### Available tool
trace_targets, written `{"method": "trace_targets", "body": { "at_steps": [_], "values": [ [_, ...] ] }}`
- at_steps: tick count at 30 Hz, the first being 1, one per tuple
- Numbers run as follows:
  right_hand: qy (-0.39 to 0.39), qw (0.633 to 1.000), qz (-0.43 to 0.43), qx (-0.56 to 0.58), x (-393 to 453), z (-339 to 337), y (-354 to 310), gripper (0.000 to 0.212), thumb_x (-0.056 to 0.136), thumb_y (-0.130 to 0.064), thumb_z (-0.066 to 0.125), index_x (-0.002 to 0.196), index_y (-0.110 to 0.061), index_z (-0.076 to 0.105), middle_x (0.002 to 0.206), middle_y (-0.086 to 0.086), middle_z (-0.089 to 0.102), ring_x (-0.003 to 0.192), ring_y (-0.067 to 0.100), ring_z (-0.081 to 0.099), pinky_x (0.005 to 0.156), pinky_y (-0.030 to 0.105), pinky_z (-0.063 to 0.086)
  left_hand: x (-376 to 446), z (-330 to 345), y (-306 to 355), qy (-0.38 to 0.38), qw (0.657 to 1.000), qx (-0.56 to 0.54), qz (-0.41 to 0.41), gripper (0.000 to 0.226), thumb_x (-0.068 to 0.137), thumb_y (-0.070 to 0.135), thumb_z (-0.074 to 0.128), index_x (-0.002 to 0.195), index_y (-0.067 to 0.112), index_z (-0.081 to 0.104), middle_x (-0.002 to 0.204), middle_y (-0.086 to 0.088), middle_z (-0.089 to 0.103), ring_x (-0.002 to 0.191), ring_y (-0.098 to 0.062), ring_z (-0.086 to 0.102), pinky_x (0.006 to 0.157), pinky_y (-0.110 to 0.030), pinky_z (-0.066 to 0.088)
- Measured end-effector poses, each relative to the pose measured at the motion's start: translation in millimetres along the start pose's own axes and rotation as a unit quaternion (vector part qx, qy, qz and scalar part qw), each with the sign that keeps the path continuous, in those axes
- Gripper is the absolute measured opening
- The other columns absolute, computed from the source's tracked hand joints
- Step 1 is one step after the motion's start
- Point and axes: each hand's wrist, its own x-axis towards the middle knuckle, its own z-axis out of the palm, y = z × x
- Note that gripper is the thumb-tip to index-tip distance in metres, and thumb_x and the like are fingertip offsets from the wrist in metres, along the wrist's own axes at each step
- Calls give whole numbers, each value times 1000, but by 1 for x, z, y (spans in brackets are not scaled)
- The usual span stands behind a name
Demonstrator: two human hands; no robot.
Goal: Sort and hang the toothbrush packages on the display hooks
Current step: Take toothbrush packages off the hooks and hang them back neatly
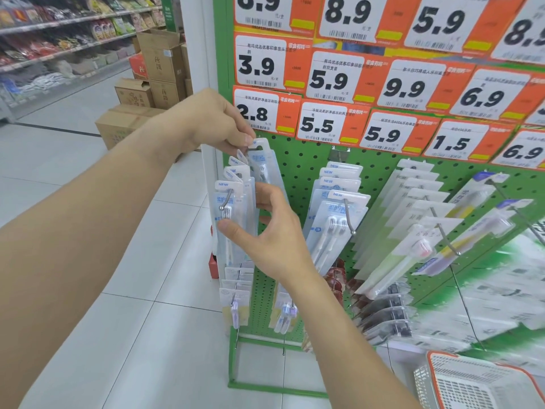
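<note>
A green pegboard display [298,163] carries rows of toothbrush packages on metal hooks. At its left end, several clear packages with white "NEW" headers [231,196] hang on one hook [224,204]. My left hand [206,125] pinches the white hang tab of the rearmost package [261,154] near the pegboard. Lower down, my right hand [265,231] holds the front packages of that stack, thumb on the front face and fingers curled behind. A second stack of "NEW" packages [336,208] hangs one hook to the right.
Orange and white price tags [333,78] cover the upper board. More packages hang lower [236,293] and to the right [413,219]. An orange-rimmed white basket [472,382] sits bottom right. Cardboard boxes [147,84] and snack shelves [59,39] stand across the tiled aisle on the left.
</note>
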Motion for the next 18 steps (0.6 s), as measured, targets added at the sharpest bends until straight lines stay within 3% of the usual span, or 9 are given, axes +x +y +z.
{"method": "trace_targets", "body": {
  "at_steps": [5,10,14,18],
  "values": [
    [8,1000,-1,-1,1,-2,0,67,77,-43,85,133,-34,48,129,-18,56,119,-2,52,97,19,43,-3,9,6,43,994,95,18,5,88,16,77,90,20,79,85,3,74,67,-7,67,62,-18,49],
    [23,1000,-6,-17,1,-1,3,73,74,-46,86,134,-33,48,128,-15,44,118,-1,48,100,22,45,-5,11,12,58,994,82,50,6,88,19,77,89,24,77,80,13,68,74,-1,57,82,-26,47],
    [11,1000,6,-8,2,0,5,77,71,-49,87,134,-39,44,134,-17,36,124,-5,41,99,16,38,-7,11,14,73,993,66,72,5,89,18,76,90,23,76,79,9,69,69,-1,57,75,-23,47],
    [6,1000,2,-3,7,1,7,83,70,-51,87,139,-33,45,139,-18,40,130,-1,43,110,27,40,-7,11,15,76,993,40,77,5,91,17,74,88,21,74,76,5,70,61,0,57,65,-18,48]
  ]
}}
